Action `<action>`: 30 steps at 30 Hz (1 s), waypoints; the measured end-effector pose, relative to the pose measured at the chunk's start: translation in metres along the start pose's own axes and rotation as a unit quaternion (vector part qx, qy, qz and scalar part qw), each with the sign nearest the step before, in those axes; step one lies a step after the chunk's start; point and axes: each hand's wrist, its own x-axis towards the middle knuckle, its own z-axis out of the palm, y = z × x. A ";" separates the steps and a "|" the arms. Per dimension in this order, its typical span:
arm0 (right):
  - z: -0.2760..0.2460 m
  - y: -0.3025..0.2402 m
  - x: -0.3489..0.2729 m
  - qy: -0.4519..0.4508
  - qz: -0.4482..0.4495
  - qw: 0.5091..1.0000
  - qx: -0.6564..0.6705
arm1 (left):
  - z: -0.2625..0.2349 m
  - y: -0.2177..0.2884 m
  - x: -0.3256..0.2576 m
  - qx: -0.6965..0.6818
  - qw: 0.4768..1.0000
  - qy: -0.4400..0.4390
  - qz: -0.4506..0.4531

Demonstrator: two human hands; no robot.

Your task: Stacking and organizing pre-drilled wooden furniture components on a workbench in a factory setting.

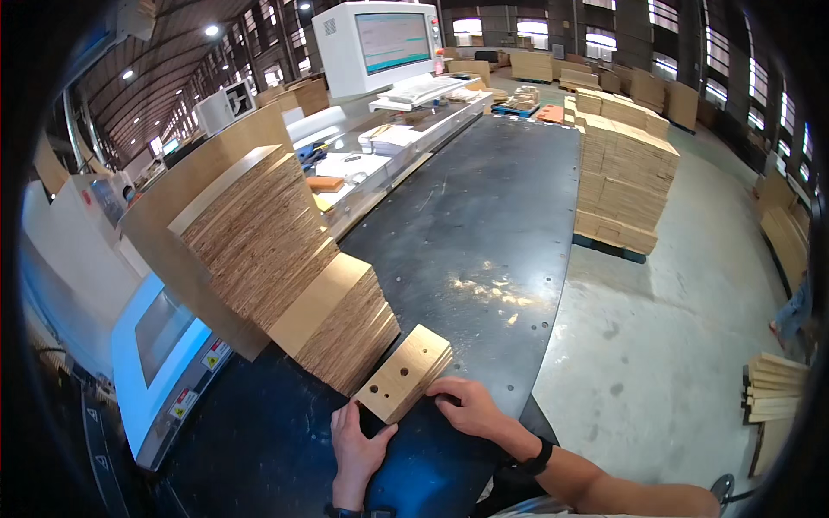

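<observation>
Left hand (pixel 356 449) spread, right hand (pixel 471 410) curled (pinching, I can't tell); the boards (pixel 413 373) between look stiff, heavyish, best squeezed sidewise.

Long arched roof (pixel 173 52) lit by white lamps (pixel 211 30).
Black worktop (pixel 509 173) beneath the fingers (pixel 451 386); grey floor (pixel 622 345) to their right; 1 white-cased monitor (pixel 389 43) beyond them; bright windows (pixel 602 43) in the dark wall (pixel 570 34) farthest ahead of them.

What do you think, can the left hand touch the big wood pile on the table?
Probably yes: the left hand is at the small wood stack, and the big wood pile looks close, with nothing between.
</observation>
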 end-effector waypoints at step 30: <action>-0.002 0.024 0.003 0.167 0.061 0.983 0.047 | -0.005 0.003 0.002 -0.013 1.000 -0.024 -0.012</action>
